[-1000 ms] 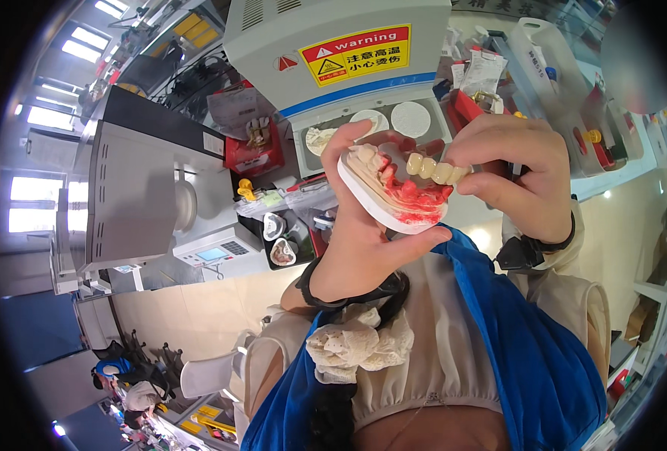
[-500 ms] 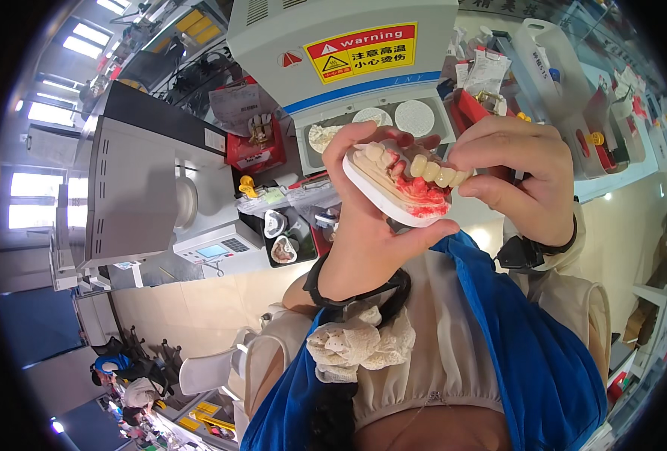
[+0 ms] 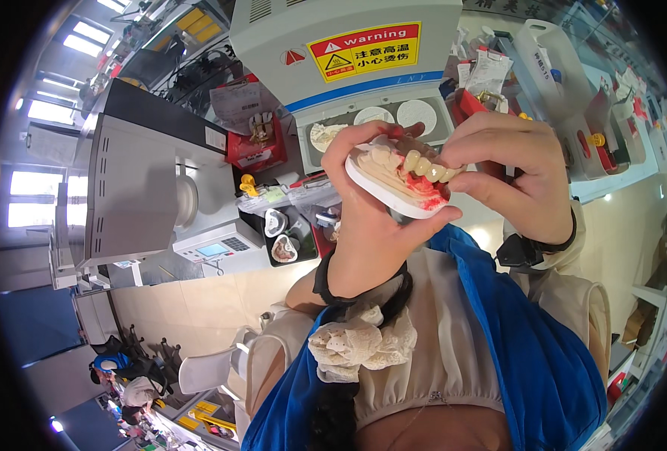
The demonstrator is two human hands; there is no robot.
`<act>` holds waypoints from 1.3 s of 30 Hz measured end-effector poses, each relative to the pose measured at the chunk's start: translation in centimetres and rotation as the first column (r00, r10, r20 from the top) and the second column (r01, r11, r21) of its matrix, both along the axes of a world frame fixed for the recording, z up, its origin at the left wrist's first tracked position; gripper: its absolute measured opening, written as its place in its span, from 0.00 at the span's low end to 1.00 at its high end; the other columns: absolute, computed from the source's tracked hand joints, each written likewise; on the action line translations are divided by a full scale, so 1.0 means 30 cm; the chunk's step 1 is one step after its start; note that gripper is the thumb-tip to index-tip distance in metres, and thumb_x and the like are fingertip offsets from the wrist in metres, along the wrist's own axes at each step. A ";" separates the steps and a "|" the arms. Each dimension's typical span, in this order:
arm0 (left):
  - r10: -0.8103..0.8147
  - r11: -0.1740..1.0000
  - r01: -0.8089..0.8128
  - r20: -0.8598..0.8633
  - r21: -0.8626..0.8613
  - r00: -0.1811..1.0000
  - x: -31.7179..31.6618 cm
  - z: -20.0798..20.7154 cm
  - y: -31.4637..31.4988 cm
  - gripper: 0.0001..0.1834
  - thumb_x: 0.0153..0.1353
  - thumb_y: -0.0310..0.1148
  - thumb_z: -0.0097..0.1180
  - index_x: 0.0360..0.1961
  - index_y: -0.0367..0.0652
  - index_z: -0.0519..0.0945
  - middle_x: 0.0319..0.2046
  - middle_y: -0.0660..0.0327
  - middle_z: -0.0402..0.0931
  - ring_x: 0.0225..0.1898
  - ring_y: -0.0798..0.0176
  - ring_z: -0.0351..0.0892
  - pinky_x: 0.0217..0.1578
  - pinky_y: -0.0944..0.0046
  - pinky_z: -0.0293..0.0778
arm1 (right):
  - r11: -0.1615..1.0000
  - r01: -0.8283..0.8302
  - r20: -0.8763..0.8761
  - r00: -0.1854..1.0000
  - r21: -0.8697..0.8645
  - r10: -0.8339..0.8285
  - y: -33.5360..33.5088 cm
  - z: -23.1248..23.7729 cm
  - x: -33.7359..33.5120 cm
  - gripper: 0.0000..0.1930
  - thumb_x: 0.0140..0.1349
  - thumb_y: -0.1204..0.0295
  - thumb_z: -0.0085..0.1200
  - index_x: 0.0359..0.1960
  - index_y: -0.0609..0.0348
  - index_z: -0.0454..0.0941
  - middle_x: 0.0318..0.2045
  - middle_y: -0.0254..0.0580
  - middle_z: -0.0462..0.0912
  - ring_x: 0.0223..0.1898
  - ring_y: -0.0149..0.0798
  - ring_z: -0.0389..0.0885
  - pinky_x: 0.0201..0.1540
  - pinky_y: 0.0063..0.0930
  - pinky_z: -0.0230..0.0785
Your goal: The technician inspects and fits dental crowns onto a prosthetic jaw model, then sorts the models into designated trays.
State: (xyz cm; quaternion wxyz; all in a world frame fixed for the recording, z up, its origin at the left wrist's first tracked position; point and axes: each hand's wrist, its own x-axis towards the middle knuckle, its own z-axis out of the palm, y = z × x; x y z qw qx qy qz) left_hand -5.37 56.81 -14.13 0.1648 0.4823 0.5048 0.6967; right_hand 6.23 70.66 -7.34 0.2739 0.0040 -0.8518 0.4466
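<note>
Right in front of me, the person's left hand (image 3: 367, 237) is wrapped around a dental model (image 3: 382, 174), thumb along its lower edge and fingers behind. The model is matte beige plaster on a smooth white base, tipped so the base's rim slants down to the right, and its right side is streaked bright red. The right hand (image 3: 520, 169) pinches one end of a short row of joined tooth crowns (image 3: 428, 167), glossy and creamy yellow, with rounded tops. The row sits over the red patch; I can't tell whether it touches. The two hands are apart, chest-high, above a blue garment (image 3: 532, 338) worn over a cream top (image 3: 457, 323).

Past the hands, a black tray (image 3: 300, 225) holds further models. Beyond it are a red bin (image 3: 247, 156) and a big pale machine (image 3: 270, 45) with a yellow-and-red sign, white discs (image 3: 417, 116) lying at its foot. At the right, a white container (image 3: 532, 49) stands on a worktop (image 3: 625, 180). Far off at the left, a co-worker (image 3: 140, 392) is a small, blurry figure.
</note>
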 end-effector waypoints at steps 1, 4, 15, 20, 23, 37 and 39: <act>0.012 1.000 -0.012 -0.004 -0.018 1.000 0.001 0.002 -0.001 0.56 0.36 0.36 0.77 0.60 0.46 0.47 0.55 0.53 0.58 0.57 0.56 0.63 0.57 0.57 0.62 | 1.000 0.000 0.000 1.000 0.000 0.000 0.000 0.004 -0.001 0.08 0.48 0.78 0.62 0.33 0.61 0.81 0.29 0.39 0.80 0.19 0.26 0.68 0.19 0.19 0.56; 0.037 0.998 -0.038 -0.004 -0.045 0.999 0.001 0.005 0.001 0.57 0.36 0.37 0.78 0.60 0.46 0.47 0.55 0.53 0.58 0.57 0.56 0.63 0.57 0.57 0.62 | 1.000 -0.017 0.034 0.999 0.024 0.016 0.002 0.015 -0.005 0.08 0.47 0.79 0.63 0.32 0.62 0.81 0.29 0.40 0.80 0.22 0.30 0.72 0.22 0.21 0.61; -0.092 0.993 0.096 -0.062 0.065 0.994 -0.032 0.000 -0.004 0.52 0.36 0.25 0.76 0.57 0.45 0.51 0.48 0.54 0.63 0.51 0.59 0.69 0.51 0.58 0.70 | 0.992 -0.110 0.066 0.991 -0.058 0.114 0.043 -0.013 -0.005 0.08 0.47 0.81 0.62 0.32 0.65 0.81 0.27 0.41 0.79 0.27 0.33 0.75 0.28 0.24 0.64; -0.095 0.989 0.108 0.128 -0.098 0.987 -0.027 0.019 -0.020 0.53 0.31 0.36 0.79 0.56 0.44 0.55 0.46 0.56 0.66 0.46 0.62 0.70 0.48 0.63 0.69 | 0.981 -0.162 0.054 0.984 -0.108 0.169 0.043 -0.021 -0.011 0.07 0.49 0.81 0.61 0.32 0.65 0.81 0.25 0.40 0.79 0.27 0.33 0.74 0.29 0.24 0.63; -0.130 0.990 0.132 0.037 -0.046 0.991 -0.052 -0.001 -0.018 0.49 0.30 0.33 0.80 0.53 0.42 0.60 0.44 0.57 0.68 0.45 0.63 0.72 0.48 0.64 0.71 | 0.981 -0.170 0.064 0.982 -0.091 0.176 0.042 -0.031 -0.013 0.07 0.49 0.81 0.61 0.32 0.66 0.81 0.25 0.40 0.79 0.27 0.33 0.74 0.29 0.24 0.63; -0.413 0.910 0.393 0.221 0.131 0.884 -0.080 -0.046 -0.021 0.35 0.35 0.24 0.74 0.46 0.40 0.69 0.42 0.59 0.75 0.44 0.66 0.77 0.46 0.65 0.73 | 0.967 -0.130 0.133 0.978 -0.220 0.161 0.009 -0.021 0.022 0.13 0.48 0.73 0.66 0.37 0.58 0.82 0.27 0.30 0.80 0.18 0.21 0.63 0.21 0.17 0.54; -0.428 0.904 0.383 0.364 0.192 0.827 -0.049 -0.055 -0.015 0.36 0.35 0.25 0.75 0.47 0.40 0.67 0.41 0.60 0.74 0.44 0.66 0.77 0.46 0.66 0.74 | 0.985 -0.115 0.091 0.988 -0.130 0.127 0.017 -0.028 0.036 0.20 0.43 0.71 0.69 0.41 0.58 0.80 0.28 0.30 0.80 0.15 0.21 0.60 0.19 0.17 0.53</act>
